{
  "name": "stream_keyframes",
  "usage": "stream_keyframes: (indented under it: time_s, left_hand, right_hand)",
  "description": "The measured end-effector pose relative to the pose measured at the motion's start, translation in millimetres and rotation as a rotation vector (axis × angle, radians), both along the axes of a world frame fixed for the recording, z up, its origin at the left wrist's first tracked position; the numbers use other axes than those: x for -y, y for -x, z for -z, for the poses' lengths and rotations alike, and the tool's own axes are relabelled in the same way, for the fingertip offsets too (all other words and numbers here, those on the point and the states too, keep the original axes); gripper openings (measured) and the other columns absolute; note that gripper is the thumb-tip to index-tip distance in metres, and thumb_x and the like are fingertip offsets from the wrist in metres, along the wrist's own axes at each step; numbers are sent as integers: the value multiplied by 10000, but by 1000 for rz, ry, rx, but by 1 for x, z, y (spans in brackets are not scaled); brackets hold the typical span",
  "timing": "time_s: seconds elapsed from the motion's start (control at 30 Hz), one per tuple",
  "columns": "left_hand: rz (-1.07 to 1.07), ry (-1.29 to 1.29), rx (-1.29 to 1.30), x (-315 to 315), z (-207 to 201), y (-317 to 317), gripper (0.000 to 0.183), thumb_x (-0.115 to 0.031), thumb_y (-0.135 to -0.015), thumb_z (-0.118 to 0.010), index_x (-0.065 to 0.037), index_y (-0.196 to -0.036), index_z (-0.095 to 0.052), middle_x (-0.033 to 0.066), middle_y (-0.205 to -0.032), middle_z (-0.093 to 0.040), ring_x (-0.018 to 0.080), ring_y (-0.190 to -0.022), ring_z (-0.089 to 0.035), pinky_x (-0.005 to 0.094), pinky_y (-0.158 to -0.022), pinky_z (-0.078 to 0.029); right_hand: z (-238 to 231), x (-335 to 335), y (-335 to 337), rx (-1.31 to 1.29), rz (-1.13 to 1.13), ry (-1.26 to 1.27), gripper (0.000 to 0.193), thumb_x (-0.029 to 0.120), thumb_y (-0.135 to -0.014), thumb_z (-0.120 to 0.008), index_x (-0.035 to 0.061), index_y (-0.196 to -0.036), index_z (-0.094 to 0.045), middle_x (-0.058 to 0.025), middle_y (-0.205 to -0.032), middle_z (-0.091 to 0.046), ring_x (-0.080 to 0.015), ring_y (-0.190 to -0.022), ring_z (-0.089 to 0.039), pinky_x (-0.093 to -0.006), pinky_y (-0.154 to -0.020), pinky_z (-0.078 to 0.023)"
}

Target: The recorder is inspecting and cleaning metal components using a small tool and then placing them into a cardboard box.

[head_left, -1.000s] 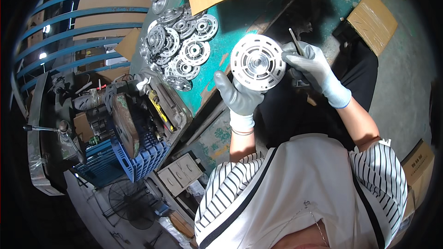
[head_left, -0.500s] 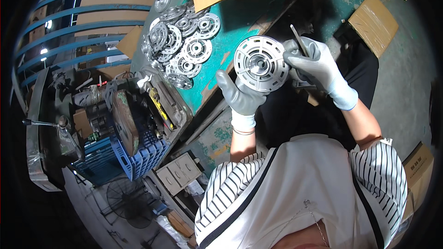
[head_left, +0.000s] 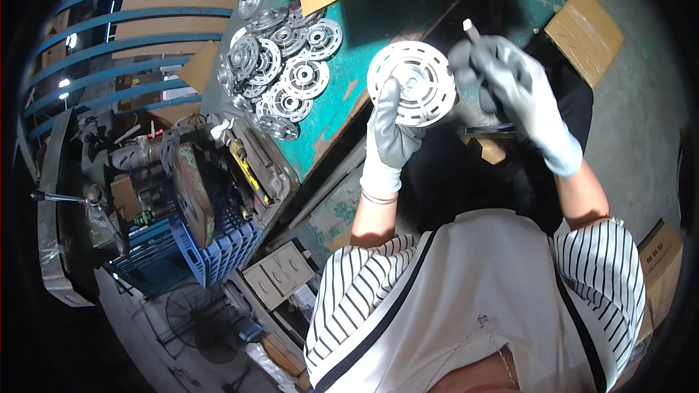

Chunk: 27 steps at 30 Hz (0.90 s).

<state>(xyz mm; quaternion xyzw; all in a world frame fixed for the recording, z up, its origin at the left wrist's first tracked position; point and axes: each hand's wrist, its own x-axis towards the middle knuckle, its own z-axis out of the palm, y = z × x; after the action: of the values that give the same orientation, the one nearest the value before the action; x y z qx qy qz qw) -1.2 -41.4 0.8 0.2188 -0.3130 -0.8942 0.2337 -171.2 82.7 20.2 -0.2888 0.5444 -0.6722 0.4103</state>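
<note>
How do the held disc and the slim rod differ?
The disc is broad, round and slotted; the rod is narrow, with a pale end. The left hand holds the disc, face toward the camera; the right hand holds the rod. Both are in gloved hands.

Disc pile (head_left: pixel 271 58): on workbench (head_left: pixel 324 122), far left
Held disc (head_left: pixel 418 89): in left hand (head_left: pixel 393 138), right of pile
Rod (head_left: pixel 472 33): in right hand (head_left: pixel 513 87)
Fan (head_left: pixel 204 320): near left
</note>
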Motion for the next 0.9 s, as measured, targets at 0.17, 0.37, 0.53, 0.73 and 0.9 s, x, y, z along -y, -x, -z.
stream_keyframes:
  time_s: [0.17,0.37,0.53,0.73,0.9]
  left_hand:
    - [-74,-145,-88,-5,-11,14,460,-305,-966,-459,-8,-1308,-379,176,-1205,-550,312,-1044,-604,481,-859,-554]
    - [-120,-129,-127,-8,-11,18,490,-346,-965,-446,6,-1298,-371,214,-1206,-528,411,-1001,-600,529,-808,-561]
    - [-68,-163,-179,-5,-2,15,485,-346,-969,-434,9,-1295,-375,210,-1196,-535,381,-984,-616,505,-790,-572]
    - [-123,40,9,-4,8,15,502,-340,-952,-456,-17,-1323,-356,176,-1202,-544,338,-999,-616,511,-783,-566]
    - [-202,155,38,-14,5,21,442,-307,-963,-458,-16,-1287,-387,149,-1180,-547,288,-971,-630,507,-775,-575]
  right_hand:
    - [-1,-20,-40,-69,-349,-280,168,166,-955,-489,48,-1025,-584,-48,-742,-609,-88,-527,-556,-248,-483,-443]
    - [23,-11,-49,-255,-367,-225,247,149,-975,-419,11,-1120,-564,-59,-799,-649,-79,-468,-505,-245,-485,-452]
    - [32,-11,-50,-288,-341,-182,257,127,-958,-425,-2,-1143,-548,-74,-823,-663,-87,-492,-526,-254,-515,-465]
    - [56,-12,-62,-479,-163,-57,231,96,-928,-469,-17,-1113,-548,-79,-848,-672,-119,-637,-619,-261,-618,-504]
    - [54,-7,-60,-458,-214,-216,193,30,-885,-493,-21,-1062,-552,-86,-856,-675,-135,-715,-641,-273,-684,-510]
